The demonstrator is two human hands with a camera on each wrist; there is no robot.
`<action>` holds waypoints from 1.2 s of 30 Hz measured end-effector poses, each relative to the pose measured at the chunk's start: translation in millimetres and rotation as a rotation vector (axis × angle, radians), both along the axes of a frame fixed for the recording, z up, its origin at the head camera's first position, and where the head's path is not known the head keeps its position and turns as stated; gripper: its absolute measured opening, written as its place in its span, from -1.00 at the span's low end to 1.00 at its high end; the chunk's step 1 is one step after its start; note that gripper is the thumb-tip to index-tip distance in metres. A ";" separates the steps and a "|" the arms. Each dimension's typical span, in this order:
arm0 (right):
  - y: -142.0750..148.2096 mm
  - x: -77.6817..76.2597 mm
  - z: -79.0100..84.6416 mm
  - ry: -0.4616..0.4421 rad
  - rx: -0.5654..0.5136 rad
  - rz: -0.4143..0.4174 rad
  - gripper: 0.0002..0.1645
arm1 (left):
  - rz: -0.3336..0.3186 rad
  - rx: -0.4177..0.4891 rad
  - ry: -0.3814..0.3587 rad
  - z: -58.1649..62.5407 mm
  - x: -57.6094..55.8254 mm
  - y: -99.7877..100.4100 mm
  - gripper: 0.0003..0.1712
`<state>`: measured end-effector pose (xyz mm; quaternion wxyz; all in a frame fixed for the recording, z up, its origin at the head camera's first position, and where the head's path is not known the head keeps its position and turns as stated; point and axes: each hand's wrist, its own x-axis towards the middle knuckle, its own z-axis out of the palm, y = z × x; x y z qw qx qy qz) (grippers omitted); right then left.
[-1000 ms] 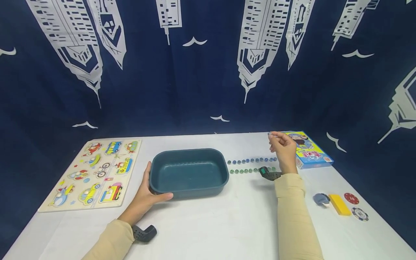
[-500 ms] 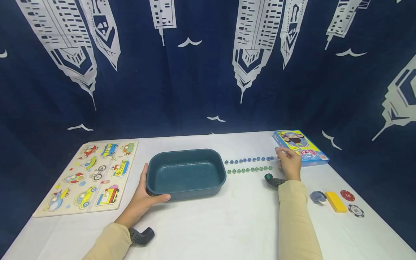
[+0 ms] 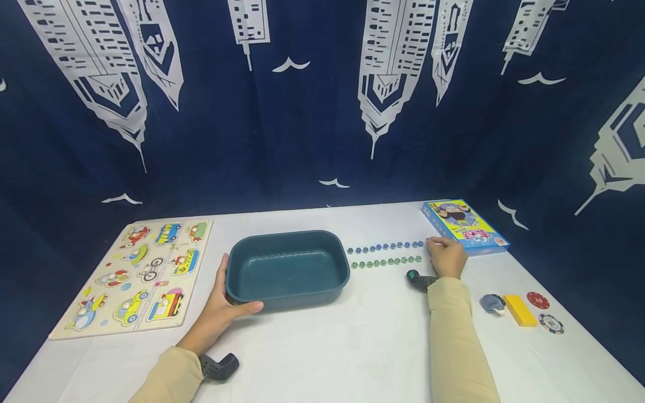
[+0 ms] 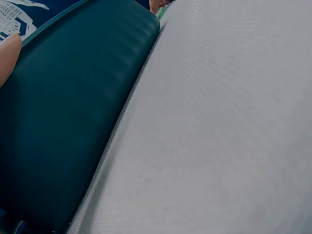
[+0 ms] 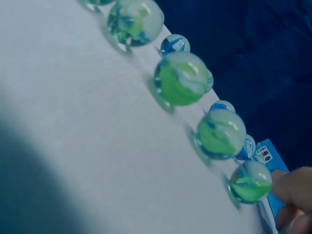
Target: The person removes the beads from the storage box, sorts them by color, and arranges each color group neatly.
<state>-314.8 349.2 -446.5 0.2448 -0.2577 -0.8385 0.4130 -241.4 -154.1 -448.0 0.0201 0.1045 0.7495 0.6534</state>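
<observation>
A dark teal plastic tub [image 3: 287, 266] stands mid-table. My left hand [image 3: 221, 308] holds its near left corner, thumb along the front wall and fingers up the left side; the left wrist view shows a fingertip [image 4: 9, 56] at the rim. My right hand [image 3: 447, 256] is low at the right end of a row of blue marbles [image 3: 386, 246], thumb and forefinger pinching a small marble mostly hidden by the fingertips. Nearer me runs a parallel row of green marbles [image 3: 390, 261]; the right wrist view has the end green marble [image 5: 251, 182] beside the fingers.
A wooden picture puzzle board [image 3: 136, 274] lies at the left. Behind my right hand is a blue and yellow box [image 3: 466, 226]. On the right lie a grey-blue object [image 3: 492, 304], a yellow block [image 3: 521, 310], a red chip [image 3: 538, 300] and a black-and-white chip [image 3: 551, 323].
My right hand has come down from above the table to the right end of the blue row. The left hand stays on the tub. The head view has shifted slightly.
</observation>
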 end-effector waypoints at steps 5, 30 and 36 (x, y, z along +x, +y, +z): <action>-3.6 -1.2 0.5 0.012 0.040 -0.009 -0.68 | 0.004 -0.008 -0.005 0.9 0.5 -0.4 0.55; -5.0 -1.5 4.3 0.000 0.014 -0.019 -0.59 | -0.004 0.012 0.012 0.4 -0.3 0.3 0.56; -1.7 0.4 8.1 0.108 -0.134 -0.011 -0.49 | 0.004 0.003 0.006 0.1 0.4 0.9 0.56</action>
